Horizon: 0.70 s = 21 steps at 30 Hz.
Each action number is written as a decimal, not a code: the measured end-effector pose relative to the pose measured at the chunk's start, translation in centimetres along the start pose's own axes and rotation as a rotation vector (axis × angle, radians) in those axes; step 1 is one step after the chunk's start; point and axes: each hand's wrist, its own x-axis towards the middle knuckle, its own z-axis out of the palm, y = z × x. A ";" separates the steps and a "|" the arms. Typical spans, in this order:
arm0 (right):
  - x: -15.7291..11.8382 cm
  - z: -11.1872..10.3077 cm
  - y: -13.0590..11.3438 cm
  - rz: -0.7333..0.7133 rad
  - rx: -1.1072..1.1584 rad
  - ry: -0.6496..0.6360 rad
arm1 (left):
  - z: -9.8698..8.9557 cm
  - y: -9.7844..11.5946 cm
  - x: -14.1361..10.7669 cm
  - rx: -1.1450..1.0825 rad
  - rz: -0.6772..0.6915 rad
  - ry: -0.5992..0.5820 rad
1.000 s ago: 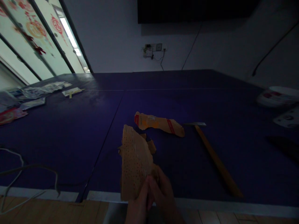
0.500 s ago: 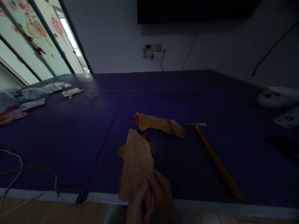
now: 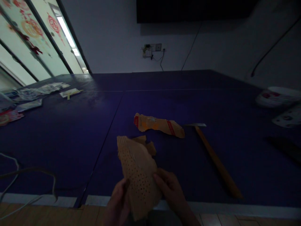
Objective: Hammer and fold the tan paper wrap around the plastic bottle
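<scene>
A torn piece of cardboard (image 3: 137, 175), dotted with many small holes, is held up over the table's front edge. My left hand (image 3: 119, 197) grips its left edge, and my right hand (image 3: 169, 187) pinches the right edge between thumb and fingers. Ribbed corrugation shows at its upper left end. Behind it lie small cardboard scraps (image 3: 150, 148), partly covered. Farther back rests a long torn cardboard strip (image 3: 160, 125) with red bands. To its right is a hammer-like tool (image 3: 217, 161) with a wooden handle and a thin metal head.
The dark purple table (image 3: 94, 125) has a seam running across it. Pale cables (image 3: 16, 171) hang over the front left edge. Plastic packets (image 3: 30, 105) lie at the far left. A white tub (image 3: 279, 97) and a dark flat object (image 3: 285, 147) are on the right.
My left hand has moved from beside my right hand to the cardboard's left edge. The cardboard has tilted, its top swinging left and its bottom coming nearer.
</scene>
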 end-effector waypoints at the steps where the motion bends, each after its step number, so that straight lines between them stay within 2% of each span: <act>1: 0.0 0.0 0.0 -0.017 -0.030 -0.048 | 0.1 0.5 0.1 -0.016 -0.016 0.012; 5: -0.3 0.5 0.0 -0.039 -0.020 -0.135 | 1.5 1.1 0.0 0.024 -0.086 0.099; 10: -1.0 1.1 0.3 -0.002 0.066 -0.047 | 3.0 1.2 -0.5 0.049 -0.160 0.091; 13: -0.9 1.1 0.3 0.030 0.120 -0.116 | 3.2 1.3 -0.7 0.093 -0.200 0.098; 17: 0.1 0.9 0.0 0.032 0.155 -0.127 | 3.5 1.3 -0.5 0.116 -0.111 0.171; 21: 0.8 1.2 -0.3 0.071 0.060 -0.119 | 3.6 1.2 -0.3 0.203 -0.010 0.203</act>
